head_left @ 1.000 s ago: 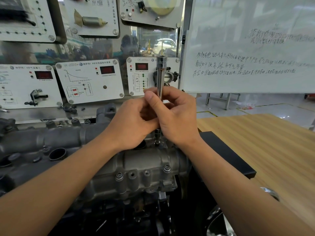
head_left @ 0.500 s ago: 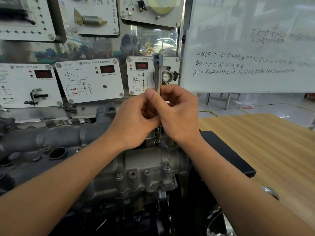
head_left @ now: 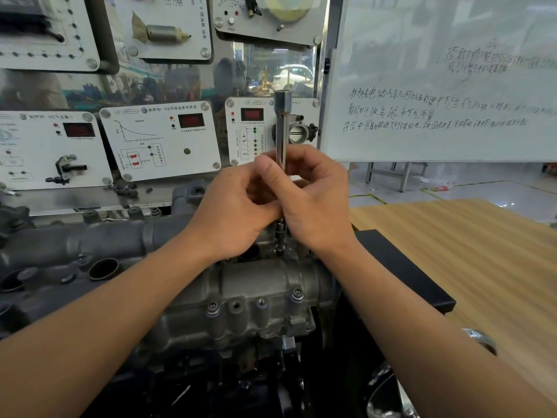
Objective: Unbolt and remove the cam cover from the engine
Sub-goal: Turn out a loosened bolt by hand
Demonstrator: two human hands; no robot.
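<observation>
Both grips are clamped on one tool: the left hand [head_left: 232,215] and right hand [head_left: 316,206] curl their fingers round the middle of an upright chrome extension bar [head_left: 282,128], thumbs pressed against its shaft. Above the grip the bar ends in a wider square-socket head; below the grip its lower end drops to the top of the cam cover [head_left: 259,285], though the exact contact there is too dark to tell. The cam cover sits directly beneath the grip, a dull grey cast-metal housing with rounded ribs. Along its near edge stand hex-flange bolts [head_left: 297,294] in raised bosses. Right of the grip lies a wooden worktop [head_left: 482,251], and beyond it a whiteboard [head_left: 452,86] with handwriting. Behind the grip hang white sensor training panels [head_left: 159,140].
</observation>
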